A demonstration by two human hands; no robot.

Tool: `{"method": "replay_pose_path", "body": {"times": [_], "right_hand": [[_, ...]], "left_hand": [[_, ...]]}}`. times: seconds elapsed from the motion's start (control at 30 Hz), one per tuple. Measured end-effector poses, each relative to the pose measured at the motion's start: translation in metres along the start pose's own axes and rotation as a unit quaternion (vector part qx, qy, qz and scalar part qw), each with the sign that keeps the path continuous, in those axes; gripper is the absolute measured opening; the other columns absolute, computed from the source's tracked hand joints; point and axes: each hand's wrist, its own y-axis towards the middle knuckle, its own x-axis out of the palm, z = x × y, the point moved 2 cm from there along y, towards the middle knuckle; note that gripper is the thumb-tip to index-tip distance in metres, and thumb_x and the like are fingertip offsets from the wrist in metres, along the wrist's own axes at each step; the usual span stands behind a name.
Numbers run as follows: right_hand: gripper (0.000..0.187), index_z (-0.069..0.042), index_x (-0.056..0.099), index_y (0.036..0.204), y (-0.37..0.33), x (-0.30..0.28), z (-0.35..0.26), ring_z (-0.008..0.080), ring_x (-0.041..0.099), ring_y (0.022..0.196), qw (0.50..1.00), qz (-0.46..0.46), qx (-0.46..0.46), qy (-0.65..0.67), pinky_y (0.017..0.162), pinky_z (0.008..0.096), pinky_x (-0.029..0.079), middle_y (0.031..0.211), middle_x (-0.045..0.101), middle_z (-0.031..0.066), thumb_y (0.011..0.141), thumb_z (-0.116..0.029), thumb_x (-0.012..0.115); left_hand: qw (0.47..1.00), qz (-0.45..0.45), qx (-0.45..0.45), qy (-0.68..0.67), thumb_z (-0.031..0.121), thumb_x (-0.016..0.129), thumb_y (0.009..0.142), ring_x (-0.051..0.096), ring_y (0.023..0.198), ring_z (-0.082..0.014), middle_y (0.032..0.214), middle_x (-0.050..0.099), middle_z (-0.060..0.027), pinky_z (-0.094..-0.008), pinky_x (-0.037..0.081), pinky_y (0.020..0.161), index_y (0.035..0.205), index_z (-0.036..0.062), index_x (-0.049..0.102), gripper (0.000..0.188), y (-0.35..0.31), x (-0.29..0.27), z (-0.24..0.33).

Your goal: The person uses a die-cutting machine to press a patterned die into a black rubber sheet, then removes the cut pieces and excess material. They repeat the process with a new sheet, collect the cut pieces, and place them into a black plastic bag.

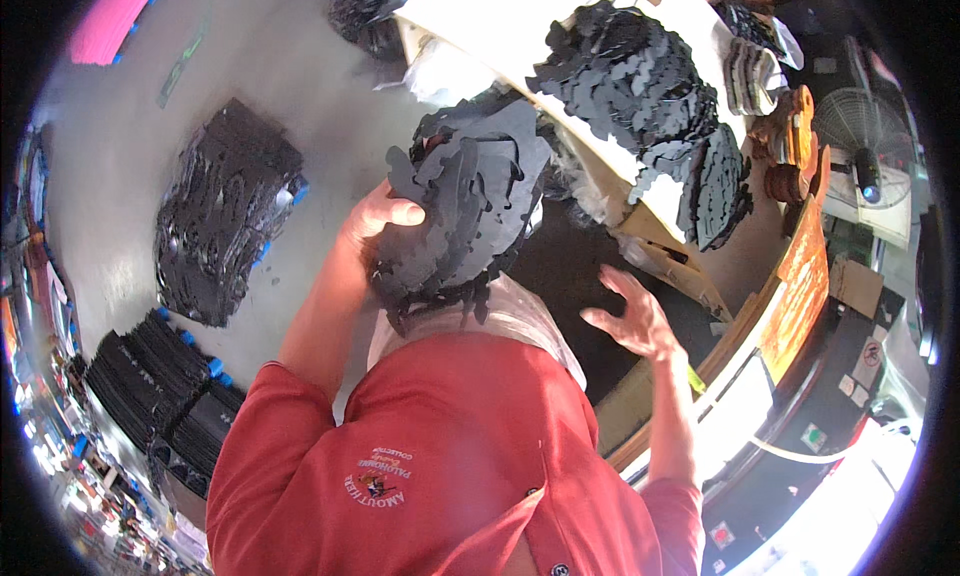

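Observation:
My left hand (pixel 378 216) grips the left edge of a thick stack of dark grey cut sheet pieces (pixel 465 191), its thumb lying on top. The stack has wavy, uneven edges and is held in front of my waist. To the right, my right hand (pixel 637 316) is in the air, fingers apart and nothing in it. Ahead on the white tabletop (pixel 490 11) lies a heap of similar dark cut pieces (pixel 630 86). The underside of the held stack is hidden.
Black bundles (pixel 225 211) with blue ties lie on the grey floor at the left, with more black stacks (pixel 165 391) nearer me. Orange-brown shaped boards (pixel 800 126) stand at the right, beside a fan (pixel 865 151). A dark machine edge (pixel 790 476) curves along the lower right.

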Motion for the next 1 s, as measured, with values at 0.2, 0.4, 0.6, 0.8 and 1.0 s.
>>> {"method": "replay_pose_path", "body": {"times": [0.2,0.4,0.6,0.8,1.0], "right_hand": [[0.122,0.001,0.036,0.159,0.062,0.022,-0.07,0.0271,0.048,0.144,0.826,-0.036,-0.186,0.531,0.119,0.0452,0.039,0.155,0.051,0.013,0.069,-0.059,0.095],[0.097,-0.007,0.04,0.157,0.055,0.007,-0.092,0.0277,0.06,0.128,0.725,0.021,-0.204,0.657,0.108,0.0435,0.052,0.142,0.059,0.0101,0.076,-0.025,0.09],[0.069,-0.004,0.054,0.145,0.072,0.001,-0.092,0.0267,0.072,0.103,0.685,-0.027,-0.122,0.718,0.09,0.04,0.062,0.121,0.071,0.0106,0.08,-0.013,0.077],[0.075,-0.007,0.053,0.143,0.093,0.019,-0.098,0.0239,0.07,0.089,0.645,-0.002,-0.05,0.762,0.081,0.0361,0.06,0.101,0.071,0.0083,0.072,-0.01,0.078],[0.059,0.0,0.065,0.125,0.156,0.032,-0.131,0.0233,0.071,0.084,0.685,-0.006,-0.161,0.711,0.073,0.0333,0.059,0.099,0.073,0.0108,0.07,-0.011,0.083]], "left_hand": [[0.996,0.004,0.016,0.087,0.016,0.079,0.079,0.069,0.107,-0.0281,0.126,0.069,-0.014,-0.0367,0.058,0.088,0.146,0.0006,0.052,0.074,0.042,0.076,-0.005],[0.959,0.049,0.177,0.217,0.005,0.074,0.09,0.054,0.131,-0.0222,0.143,0.057,-0.0135,-0.0368,0.044,0.113,0.161,0.0007,0.031,0.083,0.085,0.152,-0.026],[0.685,0.145,0.226,0.677,0.038,0.071,0.097,0.054,0.136,-0.0437,0.14,0.059,-0.0322,-0.0436,0.035,0.12,0.165,-0.005,-0.003,0.109,0.093,0.172,-0.011],[0.657,0.139,0.289,0.682,0.042,0.076,0.093,0.069,0.098,-0.0499,0.114,0.067,-0.0359,-0.0532,0.057,0.088,0.164,-0.0039,-0.004,0.117,0.091,0.156,0.005],[0.701,0.15,0.261,0.647,0.042,0.083,0.088,0.064,0.114,-0.0489,0.129,0.061,-0.0333,-0.0493,0.052,0.097,0.164,-0.0063,0.005,0.119,0.075,0.104,0.064]]}}
